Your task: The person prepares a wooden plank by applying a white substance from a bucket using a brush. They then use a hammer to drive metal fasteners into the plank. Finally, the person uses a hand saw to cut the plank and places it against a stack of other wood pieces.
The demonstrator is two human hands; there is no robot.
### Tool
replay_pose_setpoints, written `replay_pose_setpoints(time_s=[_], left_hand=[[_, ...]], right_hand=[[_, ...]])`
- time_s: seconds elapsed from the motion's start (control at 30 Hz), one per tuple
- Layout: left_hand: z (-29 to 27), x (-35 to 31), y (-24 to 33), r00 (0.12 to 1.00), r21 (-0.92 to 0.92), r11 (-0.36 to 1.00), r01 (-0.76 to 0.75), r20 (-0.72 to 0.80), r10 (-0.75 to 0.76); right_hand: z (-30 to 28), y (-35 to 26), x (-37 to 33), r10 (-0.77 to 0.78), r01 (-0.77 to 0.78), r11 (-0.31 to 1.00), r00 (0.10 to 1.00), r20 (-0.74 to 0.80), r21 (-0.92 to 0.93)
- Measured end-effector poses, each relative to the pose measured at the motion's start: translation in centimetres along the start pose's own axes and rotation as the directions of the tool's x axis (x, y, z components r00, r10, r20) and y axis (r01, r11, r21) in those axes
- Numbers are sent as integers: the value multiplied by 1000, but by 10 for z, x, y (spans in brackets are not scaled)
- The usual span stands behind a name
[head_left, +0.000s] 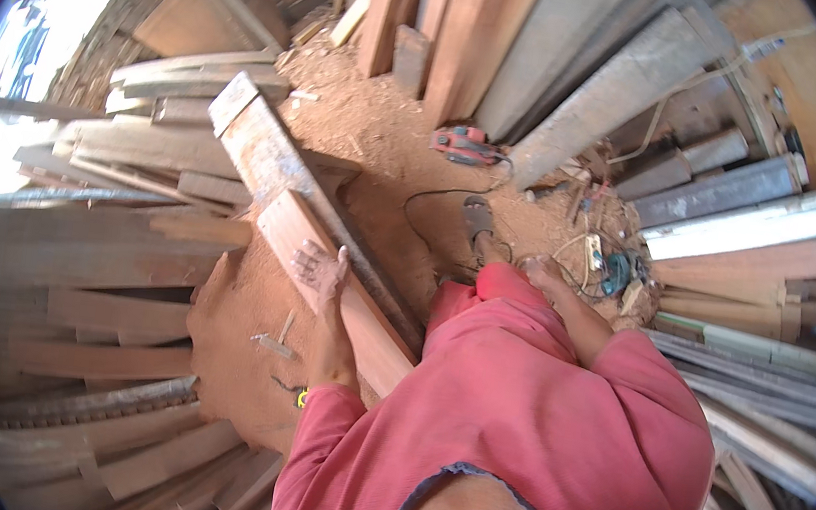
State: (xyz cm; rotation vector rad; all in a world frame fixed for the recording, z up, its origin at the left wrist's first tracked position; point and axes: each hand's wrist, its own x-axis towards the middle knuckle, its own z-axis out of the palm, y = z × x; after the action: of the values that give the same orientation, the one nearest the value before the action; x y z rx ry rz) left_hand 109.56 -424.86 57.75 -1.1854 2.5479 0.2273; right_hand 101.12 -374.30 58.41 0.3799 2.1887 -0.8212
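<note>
A smooth reddish-brown wooden plank [283, 224] slants from the upper left down toward my body. My left hand [318, 267] lies across it, fingers at one edge and thumb near the other, gripping it. Alongside the plank runs a worn, pale-stained timber beam [265, 143], its near end hidden by my clothing. My right hand [539, 268] is beside my red-clothed knee, near the sandalled foot; its fingers are too unclear to read. A dark cord [410, 217] loops over the sawdust close to that foot.
A red power tool [466, 145] lies ahead on sawdust. A teal power tool [617, 275] sits among shavings at right. Stacked boards [120, 313] line the left; tall planks [483, 42] lean ahead. A yellow tape measure [302, 398] and small wood offcuts [275, 346] lie left of my arm.
</note>
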Motion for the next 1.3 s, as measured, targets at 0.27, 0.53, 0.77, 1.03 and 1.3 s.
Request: replay_pose_setpoints(time_s=[0.27,0.53,0.77,1.03,1.3], left_hand=[[19,28,3,994,253,967,-28,113,-1],[60,56,-32,924,352,936,15,-363,121],[0,37,-33,978,66,995,-72,202,58],[-12,-26,102,1000,12,999,30,-6,-30],[-11,-125,433,350,-231,286,-930,-323,879]], right_hand=[[20,55,-19,-56,37,991,988,-141,-131],[27,163,-3,-158,120,860,987,-36,-496],[0,218,-42,175,-129,961,968,-179,243],[-28,307,3,209,-92,931,928,-308,354],[-131,353,132,-54,291,905,802,-595,310]])
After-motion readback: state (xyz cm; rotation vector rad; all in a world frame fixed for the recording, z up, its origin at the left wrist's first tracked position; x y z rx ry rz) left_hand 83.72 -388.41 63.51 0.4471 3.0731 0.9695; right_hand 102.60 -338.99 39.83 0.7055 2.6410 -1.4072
